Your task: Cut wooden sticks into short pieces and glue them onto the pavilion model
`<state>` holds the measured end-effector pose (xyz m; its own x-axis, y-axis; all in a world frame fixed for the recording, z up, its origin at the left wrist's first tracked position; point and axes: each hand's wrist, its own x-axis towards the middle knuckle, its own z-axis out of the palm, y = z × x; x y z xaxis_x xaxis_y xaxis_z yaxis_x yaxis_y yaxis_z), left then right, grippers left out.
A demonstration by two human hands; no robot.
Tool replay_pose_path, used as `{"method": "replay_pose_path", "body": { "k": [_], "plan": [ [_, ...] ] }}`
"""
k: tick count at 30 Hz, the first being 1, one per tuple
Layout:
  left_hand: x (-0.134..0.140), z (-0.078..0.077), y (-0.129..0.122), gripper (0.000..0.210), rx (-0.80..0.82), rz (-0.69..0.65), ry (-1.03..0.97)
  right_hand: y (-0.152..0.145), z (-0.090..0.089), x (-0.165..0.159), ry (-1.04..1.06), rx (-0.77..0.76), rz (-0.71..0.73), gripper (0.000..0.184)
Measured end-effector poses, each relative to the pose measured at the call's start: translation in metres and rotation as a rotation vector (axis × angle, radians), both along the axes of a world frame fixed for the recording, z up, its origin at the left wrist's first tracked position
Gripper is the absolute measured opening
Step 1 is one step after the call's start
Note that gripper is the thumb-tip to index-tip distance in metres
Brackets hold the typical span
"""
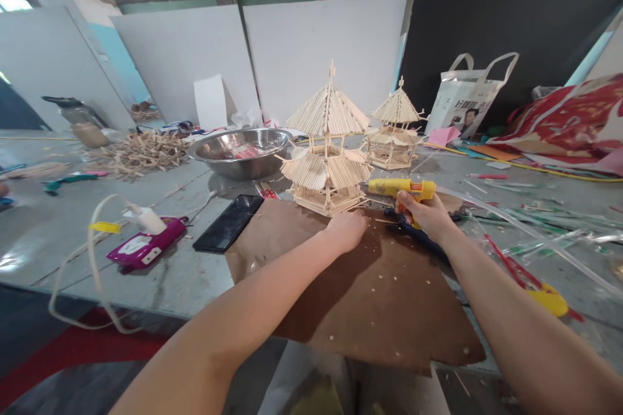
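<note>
A two-tiered pavilion model made of thin wooden sticks [327,168] stands upright at the far edge of a brown board [389,298]. My left hand [348,231] is closed right at the front of its base; the fingertips are hidden, so what they pinch cannot be made out. In my right hand [424,213] is a yellow hot glue gun [396,187], its nozzle pointing left toward the lower part of the model. A clear glue stick [487,211] trails from the gun's back. Beneath the right hand lies a dark blue-handled tool [411,228], partly covered.
Behind stands a second, similar stick pavilion [393,130]. Left are a steel basin [241,154], a black phone [228,223], a purple power strip [146,243] with a white cord, and a heap of wooden sticks [141,154]. Clear glue sticks and a yellow-ended tool [549,300] lie right.
</note>
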<state>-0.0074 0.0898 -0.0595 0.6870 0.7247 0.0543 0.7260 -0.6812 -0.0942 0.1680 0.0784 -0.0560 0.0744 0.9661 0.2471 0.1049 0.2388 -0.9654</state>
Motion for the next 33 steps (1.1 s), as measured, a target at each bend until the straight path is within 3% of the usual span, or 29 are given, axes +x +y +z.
{"method": "replay_pose_path", "body": {
  "k": [9,13,19,22,28,33],
  "plan": [
    [-0.002,0.0,0.001,0.032,-0.058,-0.045,-0.029,0.001,0.001,0.001,-0.011,0.019,0.005,0.042],
    [-0.015,0.007,0.003,0.023,-0.171,0.014,-0.312,0.0,0.001,0.0,-0.027,-0.001,-0.003,0.042],
    [-0.042,0.012,0.0,0.014,-0.624,0.356,-0.995,-0.003,0.003,-0.004,-0.045,0.0,-0.017,0.042],
    [-0.047,0.008,-0.003,0.013,-0.774,0.404,-1.257,-0.004,0.003,-0.006,-0.051,-0.006,-0.008,0.043],
    [-0.043,0.006,-0.007,0.019,-0.845,0.392,-1.408,-0.006,0.004,-0.01,-0.062,-0.031,0.009,0.046],
    [-0.041,0.008,-0.01,0.015,-0.839,0.386,-1.413,-0.007,0.003,-0.013,-0.047,-0.001,-0.008,0.043]
  ]
}}
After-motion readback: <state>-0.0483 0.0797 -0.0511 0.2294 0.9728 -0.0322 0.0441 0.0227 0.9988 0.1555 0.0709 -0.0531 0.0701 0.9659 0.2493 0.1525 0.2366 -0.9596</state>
